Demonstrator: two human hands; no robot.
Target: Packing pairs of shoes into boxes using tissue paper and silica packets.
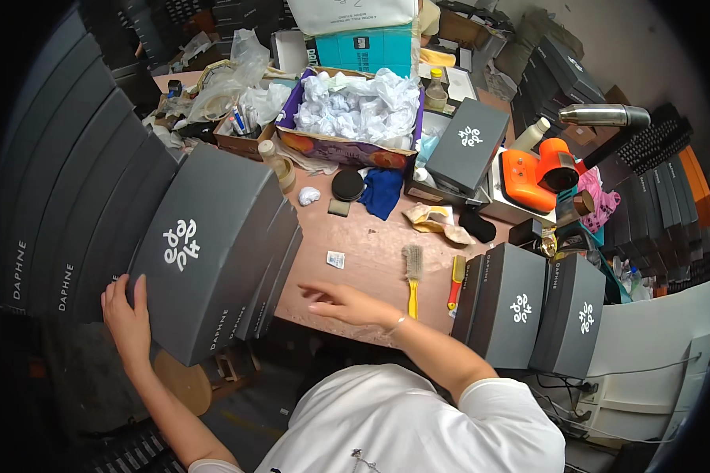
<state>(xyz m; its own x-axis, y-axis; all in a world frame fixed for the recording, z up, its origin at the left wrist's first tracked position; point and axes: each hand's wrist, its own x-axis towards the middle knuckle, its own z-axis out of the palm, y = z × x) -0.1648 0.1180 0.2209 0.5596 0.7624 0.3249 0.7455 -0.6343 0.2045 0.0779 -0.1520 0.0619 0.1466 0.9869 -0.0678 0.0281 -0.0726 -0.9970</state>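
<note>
A dark grey shoebox [229,213] with white lettering tops a stack at the table's left side. My left hand [128,319] is at its near left edge, fingers stretched out and thumb against the box; I see no grip around it. My right hand [343,304] hovers over the near part of the table, open and holding nothing, its fingers pointing toward the stack. Just right of that hand lie a yellow-handled brush [412,276] and a smaller red-and-yellow brush [456,280]. A small white label [336,259] rests farther in on the tabletop.
Tall shoebox stacks [63,189] crowd the left. More shoeboxes [513,307] line the near right. At the back sit a carton of crumpled white paper [347,150], another grey box [469,146] and an orange hot-air tool [532,177]. A stool [183,380] is below the left stack.
</note>
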